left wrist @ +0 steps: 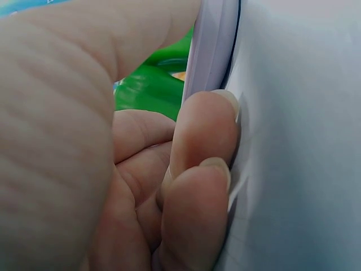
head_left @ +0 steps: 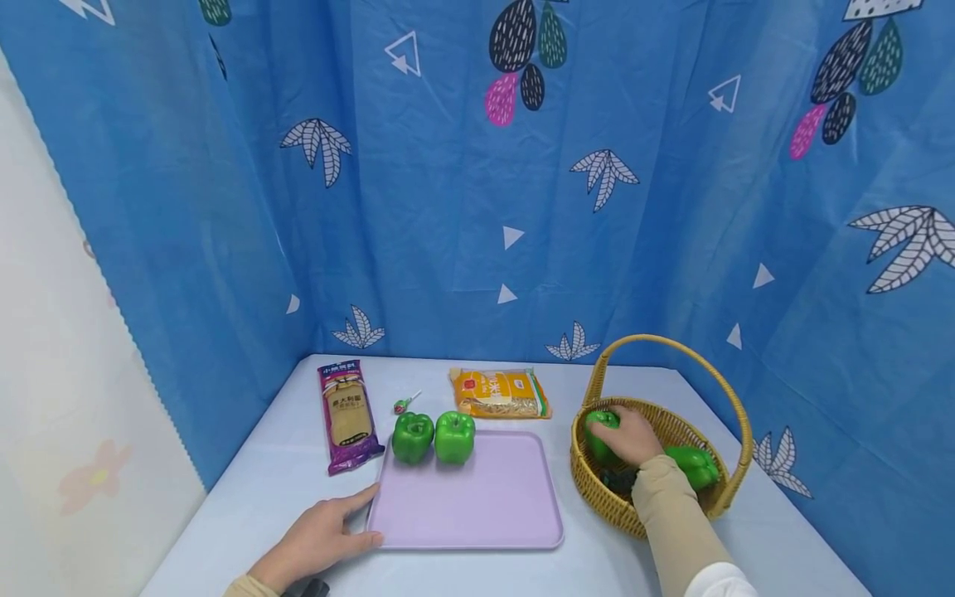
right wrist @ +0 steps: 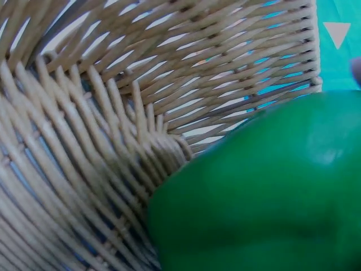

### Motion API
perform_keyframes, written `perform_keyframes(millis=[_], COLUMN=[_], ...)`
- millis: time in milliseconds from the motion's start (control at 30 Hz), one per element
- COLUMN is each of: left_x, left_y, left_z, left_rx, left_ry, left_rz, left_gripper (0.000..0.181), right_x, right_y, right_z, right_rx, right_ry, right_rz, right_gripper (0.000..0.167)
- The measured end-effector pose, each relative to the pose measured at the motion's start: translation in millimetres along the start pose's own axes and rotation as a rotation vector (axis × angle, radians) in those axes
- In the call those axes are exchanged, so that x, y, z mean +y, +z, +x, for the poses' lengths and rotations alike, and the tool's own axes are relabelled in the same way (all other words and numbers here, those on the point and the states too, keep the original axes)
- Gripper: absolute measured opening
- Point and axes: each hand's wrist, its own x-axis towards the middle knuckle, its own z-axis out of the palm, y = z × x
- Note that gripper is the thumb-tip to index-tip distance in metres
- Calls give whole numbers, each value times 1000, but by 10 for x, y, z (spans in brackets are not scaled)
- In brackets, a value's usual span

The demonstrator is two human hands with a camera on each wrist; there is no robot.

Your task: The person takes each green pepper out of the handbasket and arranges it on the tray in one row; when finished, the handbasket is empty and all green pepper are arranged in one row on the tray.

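Dipping into the wicker basket (head_left: 606, 502) by the right edge of the table (head_left: 246, 497) with the right hand (head_left: 636, 437), thumb and fingers curled round a green pepper (head_left: 599, 448) at the basket's left side. Sharing that basket with another pepper (head_left: 694, 467). Resting the left hand (head_left: 321, 535) on the left edge of the lilac tray (head_left: 477, 506), fingers loose and not grasping, thumb by the front left corner. Probably just steadying it, going by the light touch

Parked upright at the tray's back left corner: a third pepper (head_left: 413, 438) beside a fourth pepper (head_left: 454, 438), maybe lined up neatly on purpose. Tucked outside the tray, likely out of the way: a purple noodle pack (head_left: 348, 414) towards the table's left edge, an orange bag (head_left: 501, 393) near the back edge

Visible only from the left wrist: fingertips (left wrist: 206, 132) bent down close to the tabletop by the tray's rim. Showing from the right wrist: woven inner wall and glossy pepper, but hardly any hand, so can't judge the grip without the head view
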Motion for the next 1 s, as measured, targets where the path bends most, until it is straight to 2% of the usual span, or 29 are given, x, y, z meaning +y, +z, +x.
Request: perform_keyframes(millis=[200,467,667,1000], left_x=[-1,-7,-19,-55], left_y=[3,-1,-14,17], left_z=[0,9,10,31], left_rx=[-1,-5,2,6], left_ry=[-3,-6,-6,33], left_rz=[0,4,8,5], left_gripper=[87,87,87,85], right_x=[6,-7,-21,-24], right_y=[5,11,9,-38], right_z=[6,-7,-12,-23], right_rx=[-11,76,71,93], right_ry=[-34,-74,-82,-89], right_rz=[-41,20,29,72], right_gripper=[89,81,85,82])
